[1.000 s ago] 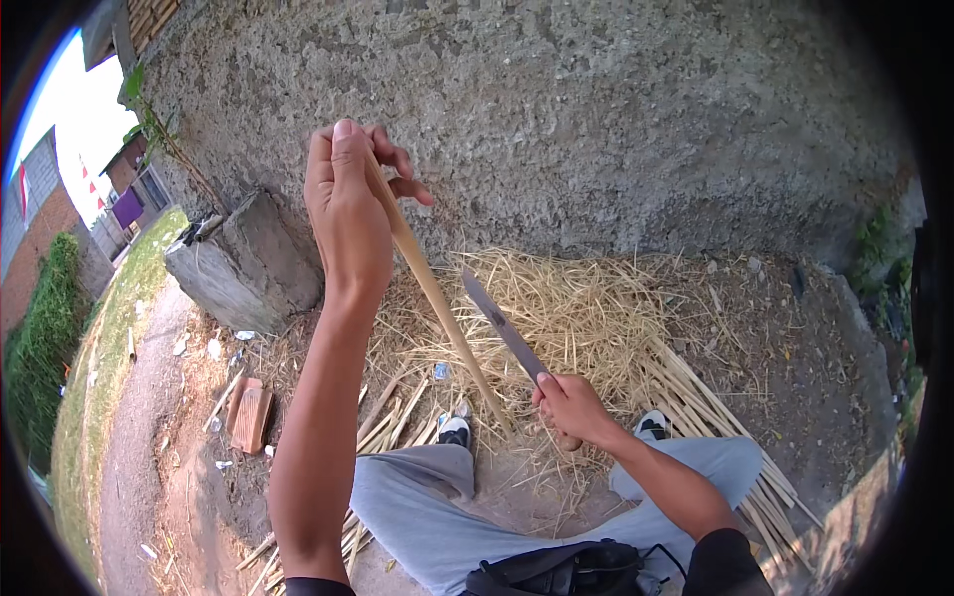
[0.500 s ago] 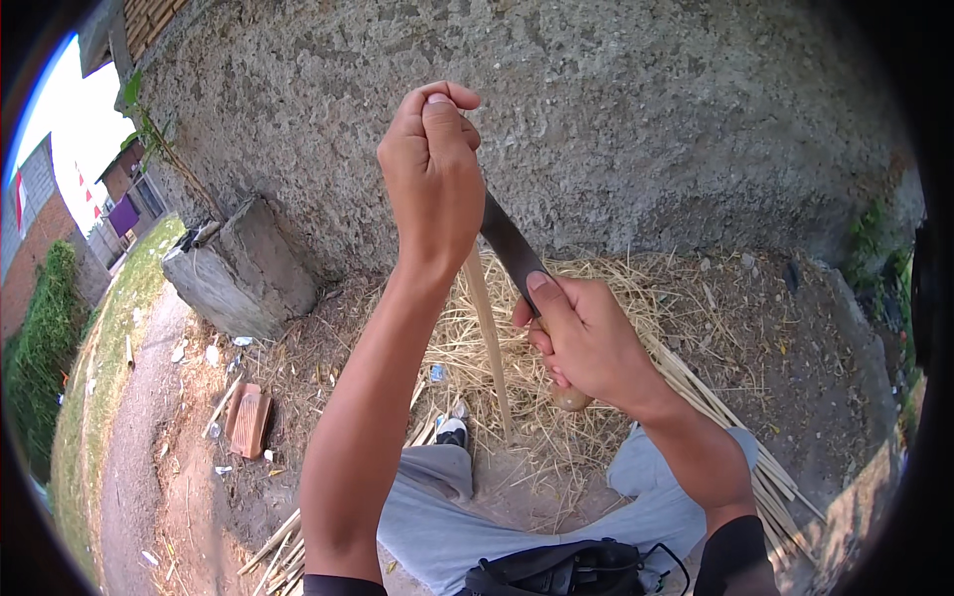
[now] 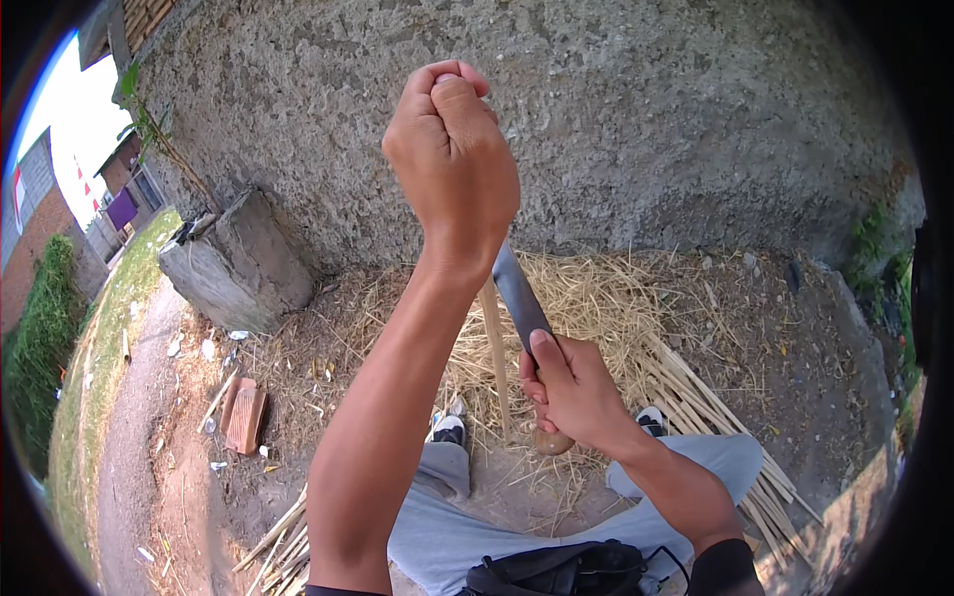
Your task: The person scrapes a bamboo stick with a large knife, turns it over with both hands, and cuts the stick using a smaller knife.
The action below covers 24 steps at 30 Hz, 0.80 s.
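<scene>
My left hand (image 3: pixel 452 164) is raised high in front of the wall, closed around the top of a pale bamboo strip (image 3: pixel 498 363). The strip stands nearly upright, its lower end close to the ground between my feet. Lower and to the right, my right hand (image 3: pixel 578 392) grips a large knife (image 3: pixel 521 301) by its wooden handle, thumb along the base of the blade. The dark blade slants up to the left beside the strip. Its tip is hidden behind my left hand and wrist, so I cannot tell whether it touches the strip there.
Pale shavings (image 3: pixel 596 298) cover the ground below a rough grey wall (image 3: pixel 636 129). Long strips lie at right (image 3: pixel 711 412) and more strips at lower left (image 3: pixel 283 546). A concrete block (image 3: pixel 238 268) and a reddish brick-like piece (image 3: pixel 243 417) are on the left.
My left hand has risen slightly and shifted right. My right hand and the knife have moved a little down, and the blade now catches more light. Both grips stay closed.
</scene>
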Available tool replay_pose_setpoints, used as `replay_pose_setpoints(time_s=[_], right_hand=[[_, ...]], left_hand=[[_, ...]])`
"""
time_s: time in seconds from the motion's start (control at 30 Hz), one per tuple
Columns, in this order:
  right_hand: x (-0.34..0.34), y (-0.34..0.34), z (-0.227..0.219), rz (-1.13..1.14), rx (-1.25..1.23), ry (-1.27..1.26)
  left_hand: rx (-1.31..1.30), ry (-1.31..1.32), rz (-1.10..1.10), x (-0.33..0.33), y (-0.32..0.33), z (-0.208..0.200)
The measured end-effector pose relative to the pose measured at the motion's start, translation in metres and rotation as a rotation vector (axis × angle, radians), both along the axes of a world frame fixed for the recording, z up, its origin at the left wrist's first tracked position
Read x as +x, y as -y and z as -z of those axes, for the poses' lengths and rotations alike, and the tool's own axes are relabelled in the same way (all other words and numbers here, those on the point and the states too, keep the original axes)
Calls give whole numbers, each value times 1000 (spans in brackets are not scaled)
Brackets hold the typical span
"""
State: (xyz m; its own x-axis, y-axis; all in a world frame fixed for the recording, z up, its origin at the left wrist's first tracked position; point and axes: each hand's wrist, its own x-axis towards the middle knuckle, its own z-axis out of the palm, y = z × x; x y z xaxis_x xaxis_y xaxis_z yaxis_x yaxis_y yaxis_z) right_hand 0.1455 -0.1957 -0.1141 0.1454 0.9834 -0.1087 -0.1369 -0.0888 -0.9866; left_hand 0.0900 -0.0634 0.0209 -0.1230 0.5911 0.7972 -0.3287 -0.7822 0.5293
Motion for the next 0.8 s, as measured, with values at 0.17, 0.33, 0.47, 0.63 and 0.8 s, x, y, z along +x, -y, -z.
replay_pose_setpoints(time_s=[0.17, 0.33, 0.47, 0.63, 0.8], right_hand=[[-13, -2, 47, 172, 268, 260], [-19, 5, 64, 278, 327, 408], [-4, 15, 19, 172, 333, 476], [0, 16, -26, 125, 286, 430], [-8, 6, -8, 182, 320, 488]], left_hand=[[86, -35, -148, 16, 0, -2], [104, -56, -181, 11, -11, -2], [54, -55, -183, -13, -18, -2], [38, -23, -59, -15, -13, -1], [60, -31, -102, -6, -6, -2]])
